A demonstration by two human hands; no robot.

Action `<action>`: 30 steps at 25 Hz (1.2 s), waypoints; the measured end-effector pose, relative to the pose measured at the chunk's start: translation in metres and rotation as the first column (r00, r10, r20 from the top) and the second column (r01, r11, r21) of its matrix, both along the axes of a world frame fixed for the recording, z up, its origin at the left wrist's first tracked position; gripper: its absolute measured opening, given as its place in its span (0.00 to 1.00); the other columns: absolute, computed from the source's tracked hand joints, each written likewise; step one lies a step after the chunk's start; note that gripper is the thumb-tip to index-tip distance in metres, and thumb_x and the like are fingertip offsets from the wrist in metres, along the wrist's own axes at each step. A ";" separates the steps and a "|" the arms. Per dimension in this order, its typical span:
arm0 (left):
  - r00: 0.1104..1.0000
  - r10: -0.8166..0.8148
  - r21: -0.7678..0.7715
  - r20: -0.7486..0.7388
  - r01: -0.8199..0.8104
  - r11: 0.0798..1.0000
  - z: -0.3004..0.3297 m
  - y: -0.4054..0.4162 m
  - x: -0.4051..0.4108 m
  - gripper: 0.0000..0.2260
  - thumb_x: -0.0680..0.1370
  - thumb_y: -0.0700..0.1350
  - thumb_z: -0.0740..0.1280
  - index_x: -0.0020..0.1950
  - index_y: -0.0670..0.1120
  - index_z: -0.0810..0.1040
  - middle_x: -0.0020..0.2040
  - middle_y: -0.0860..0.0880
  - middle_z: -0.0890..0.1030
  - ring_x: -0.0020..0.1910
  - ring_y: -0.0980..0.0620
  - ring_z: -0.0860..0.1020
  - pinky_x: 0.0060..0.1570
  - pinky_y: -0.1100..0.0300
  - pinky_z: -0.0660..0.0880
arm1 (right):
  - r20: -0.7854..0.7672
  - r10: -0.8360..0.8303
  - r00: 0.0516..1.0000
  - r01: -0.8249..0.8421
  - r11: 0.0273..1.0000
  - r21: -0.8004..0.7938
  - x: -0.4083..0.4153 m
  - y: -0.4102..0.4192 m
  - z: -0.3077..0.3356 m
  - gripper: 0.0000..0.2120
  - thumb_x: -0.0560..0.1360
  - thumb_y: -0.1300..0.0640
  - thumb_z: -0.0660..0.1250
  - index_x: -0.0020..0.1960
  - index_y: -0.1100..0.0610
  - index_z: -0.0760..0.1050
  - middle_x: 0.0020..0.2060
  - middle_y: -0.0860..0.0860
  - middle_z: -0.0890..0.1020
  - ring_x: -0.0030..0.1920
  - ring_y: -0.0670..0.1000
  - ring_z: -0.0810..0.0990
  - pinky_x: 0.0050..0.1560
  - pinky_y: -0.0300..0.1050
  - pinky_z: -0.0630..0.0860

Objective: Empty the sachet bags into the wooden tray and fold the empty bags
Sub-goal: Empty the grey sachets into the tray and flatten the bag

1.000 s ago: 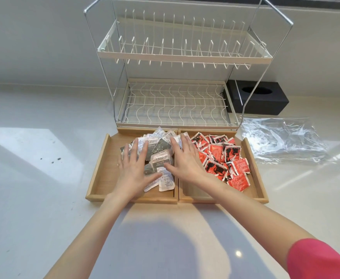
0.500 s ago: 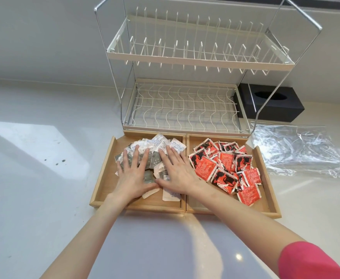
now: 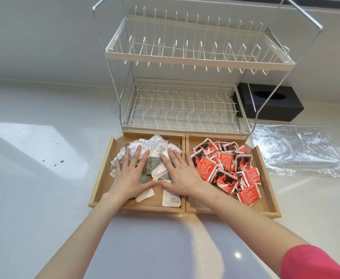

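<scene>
A two-compartment wooden tray lies on the white counter in front of me. Its left compartment holds several white and grey sachets; its right compartment holds several red and black sachets. My left hand and my right hand rest flat, fingers spread, on the white and grey pile, thumbs nearly touching. Neither hand grips a sachet. An empty clear plastic bag lies crumpled on the counter to the right of the tray.
A two-tier white wire dish rack stands directly behind the tray. A black tissue box sits behind the rack's right side. The wall runs along the back of the counter.
Both hands have shifted slightly toward me and to the left across the white and grey sachets, staying flat on them. The view has tilted and moved a little.
</scene>
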State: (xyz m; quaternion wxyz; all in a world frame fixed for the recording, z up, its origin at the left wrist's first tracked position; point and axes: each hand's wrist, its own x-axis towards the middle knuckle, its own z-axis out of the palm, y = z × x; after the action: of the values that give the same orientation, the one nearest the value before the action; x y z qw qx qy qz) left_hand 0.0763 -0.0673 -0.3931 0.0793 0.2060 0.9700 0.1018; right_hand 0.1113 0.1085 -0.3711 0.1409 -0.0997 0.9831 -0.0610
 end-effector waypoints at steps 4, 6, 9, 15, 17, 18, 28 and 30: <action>0.999 0.004 -0.006 0.041 -0.003 1.000 -0.007 -0.003 0.018 0.39 0.71 0.66 0.59 0.73 0.57 0.40 0.77 0.51 0.39 0.74 0.44 0.37 0.69 0.37 0.43 | -0.046 0.030 0.998 -0.028 0.999 0.036 0.012 -0.001 -0.007 0.36 0.74 0.36 0.50 0.75 0.50 0.40 0.76 0.57 0.44 0.76 0.54 0.41 0.70 0.57 0.30; 0.998 0.012 -0.001 0.062 -0.012 1.000 -0.005 -0.004 0.023 0.37 0.72 0.65 0.58 0.73 0.58 0.41 0.77 0.51 0.39 0.75 0.45 0.37 0.69 0.37 0.43 | -0.043 0.039 0.998 -0.037 0.999 0.039 0.014 -0.001 -0.005 0.36 0.75 0.36 0.50 0.75 0.50 0.41 0.76 0.56 0.44 0.76 0.54 0.41 0.70 0.57 0.30; 0.996 0.036 0.010 0.086 -0.037 0.999 0.007 -0.004 0.018 0.34 0.73 0.64 0.58 0.74 0.57 0.46 0.77 0.51 0.44 0.75 0.45 0.41 0.70 0.39 0.42 | -0.055 0.015 0.998 -0.017 1.000 -0.021 0.014 0.001 0.001 0.35 0.75 0.36 0.51 0.75 0.50 0.43 0.76 0.55 0.47 0.76 0.53 0.42 0.70 0.57 0.30; 0.999 0.051 0.029 -0.019 -0.050 0.998 0.033 0.011 0.022 0.34 0.74 0.63 0.56 0.74 0.53 0.44 0.77 0.47 0.43 0.75 0.45 0.38 0.70 0.42 0.37 | -0.147 -0.087 0.985 0.070 0.991 -0.115 0.026 0.020 0.014 0.36 0.74 0.37 0.53 0.75 0.50 0.44 0.76 0.53 0.48 0.76 0.52 0.42 0.71 0.55 0.32; 0.999 0.023 0.015 -0.042 -0.023 1.000 0.043 0.023 0.026 0.34 0.74 0.63 0.56 0.74 0.53 0.44 0.77 0.47 0.42 0.75 0.44 0.37 0.70 0.43 0.36 | -0.174 -0.122 0.977 0.099 0.985 -0.139 0.034 0.032 0.020 0.35 0.74 0.37 0.54 0.75 0.50 0.44 0.76 0.52 0.47 0.76 0.52 0.42 0.71 0.53 0.32; 0.999 0.007 0.013 -0.052 -0.006 1.000 0.048 0.029 0.029 0.34 0.74 0.63 0.55 0.74 0.53 0.44 0.77 0.47 0.42 0.75 0.44 0.37 0.70 0.43 0.36 | -0.183 -0.144 0.973 0.115 0.980 -0.160 0.038 0.039 0.024 0.35 0.75 0.38 0.54 0.75 0.50 0.44 0.76 0.52 0.47 0.76 0.52 0.42 0.71 0.53 0.32; 0.989 -0.124 0.083 -0.080 0.131 0.988 0.063 0.117 0.071 0.34 0.75 0.61 0.57 0.75 0.52 0.46 0.77 0.46 0.43 0.75 0.46 0.40 0.71 0.45 0.38 | -0.226 -0.325 0.918 0.270 0.932 -0.243 0.095 0.125 0.046 0.34 0.75 0.43 0.58 0.75 0.51 0.46 0.76 0.50 0.49 0.76 0.50 0.44 0.74 0.51 0.39; 0.986 -0.146 0.095 -0.084 0.153 0.984 0.064 0.139 0.078 0.34 0.74 0.61 0.58 0.75 0.52 0.47 0.77 0.46 0.44 0.75 0.46 0.40 0.71 0.46 0.39 | -0.227 -0.342 0.912 0.285 0.925 -0.249 0.107 0.144 0.048 0.34 0.75 0.44 0.58 0.75 0.51 0.47 0.76 0.50 0.50 0.76 0.50 0.44 0.74 0.51 0.39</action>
State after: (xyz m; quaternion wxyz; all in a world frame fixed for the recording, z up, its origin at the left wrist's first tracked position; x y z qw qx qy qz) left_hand 0.1540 0.0713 -0.3286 0.0390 0.2858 0.9477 0.1366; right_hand 0.2182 0.2526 -0.3228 -0.0154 0.0386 0.9841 -0.1729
